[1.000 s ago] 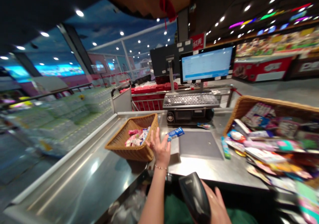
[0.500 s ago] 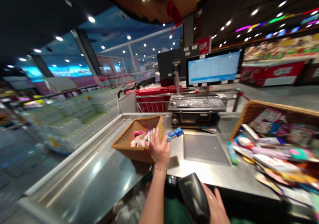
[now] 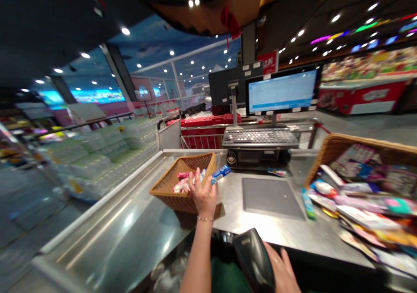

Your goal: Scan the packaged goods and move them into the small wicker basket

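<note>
My left hand (image 3: 203,195), fingers partly spread, is at the right side of a small wicker basket (image 3: 172,201). It holds a long blue box (image 3: 222,173), perhaps a toothpaste carton, which sticks out to the right past the basket's rim. Part of the box is hidden behind the fingers. Inside the basket lie several small pink and white packets (image 3: 180,185). At the bottom of the view my right hand (image 3: 280,267) is closed around a black barcode scanner (image 3: 254,258), close to my body.
A grey scale plate (image 3: 272,197) is set in the metal counter (image 3: 224,217). Behind it stand a keyboard (image 3: 260,136) and a lit monitor (image 3: 282,92). To the right, a larger wicker basket (image 3: 316,162) overflows with packaged goods. A green-blue packet (image 3: 308,204) lies beside it.
My left hand has moved left with the blue box, bringing it closer to the small basket. The right hand still holds the scanner in about the same place. The view has shifted slightly.
</note>
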